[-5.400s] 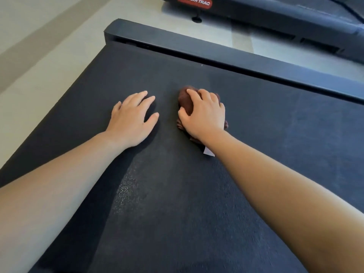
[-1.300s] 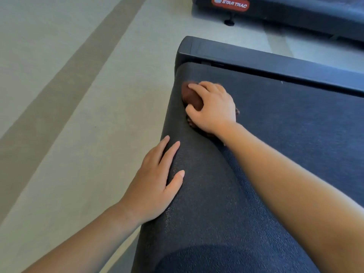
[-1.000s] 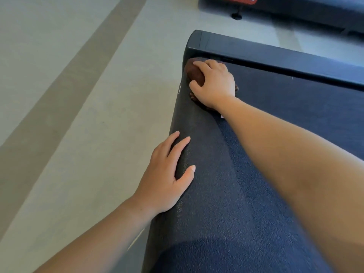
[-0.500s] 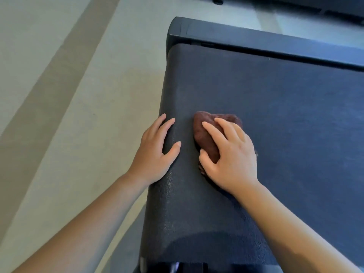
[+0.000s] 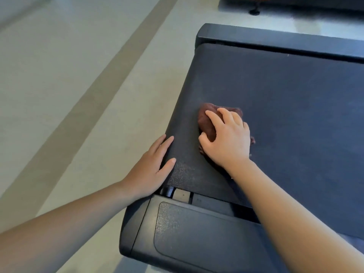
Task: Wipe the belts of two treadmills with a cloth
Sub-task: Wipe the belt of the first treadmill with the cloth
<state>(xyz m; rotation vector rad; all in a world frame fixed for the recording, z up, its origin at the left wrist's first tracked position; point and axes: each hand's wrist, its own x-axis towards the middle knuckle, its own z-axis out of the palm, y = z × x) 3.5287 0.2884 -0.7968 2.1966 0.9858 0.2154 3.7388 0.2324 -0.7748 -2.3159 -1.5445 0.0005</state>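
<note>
I see the right hand (image 5: pixel 226 138) has drawn the cloth (image 5: pixel 206 123) back toward me from the far left corner of the belt (image 5: pixel 285 107), where it was working a second ago; it now sits mid-belt near the left edge, only a little ahead of the rear end cap (image 5: pixel 187 237) that has come into view below my wrists. The left hand (image 5: pixel 151 166) has slid along with it and stays beside the right one, a narrow strip of belt between them. I read that as one pass down the left margin nearly run out to the belt's end, so this strip looks about finished, while the wide stretch of belt to the right of the right hand is yet to be covered in this sweep. A second machine (image 5: pixel 291 2) lies well beyond both hands at the top; I cannot tell whether its belt has been wiped.

The right hand is half curled, fingers (image 5: pixel 224 117) spread over the bunched brown cloth and pressing it flat to the belt, with the thumb hooked on its near left side. The left hand is open and flat, holding nothing, palm over the belt's left edge, fingertips on the belt surface, heel hanging toward the floor (image 5: pixel 78 95).
</note>
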